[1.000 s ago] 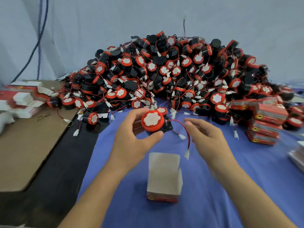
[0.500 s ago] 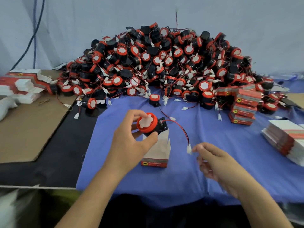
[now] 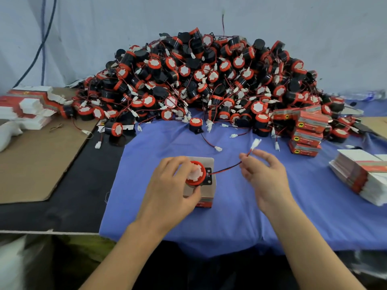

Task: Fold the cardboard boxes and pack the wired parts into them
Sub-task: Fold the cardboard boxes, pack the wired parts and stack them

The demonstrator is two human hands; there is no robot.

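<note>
My left hand [image 3: 169,185] grips a round red and black wired part [image 3: 195,173] and holds it at the mouth of an open cardboard box [image 3: 206,197] standing on the blue cloth. The part's red and black wire [image 3: 225,169] runs right to my right hand [image 3: 265,176], which pinches it near the white connector [image 3: 256,144]. A big heap of the same wired parts [image 3: 209,80] lies behind, against the wall.
Closed red boxes [image 3: 306,132] are stacked at the right of the heap. A pile of flat unfolded boxes [image 3: 360,174] lies at the far right, more flat boxes [image 3: 27,105] at the left on brown cardboard [image 3: 35,164]. The blue cloth [image 3: 230,216] ends at the near table edge.
My left hand has lowered the part down onto the open box. My right hand has taken hold of the wire and drawn its connector up and to the right.
</note>
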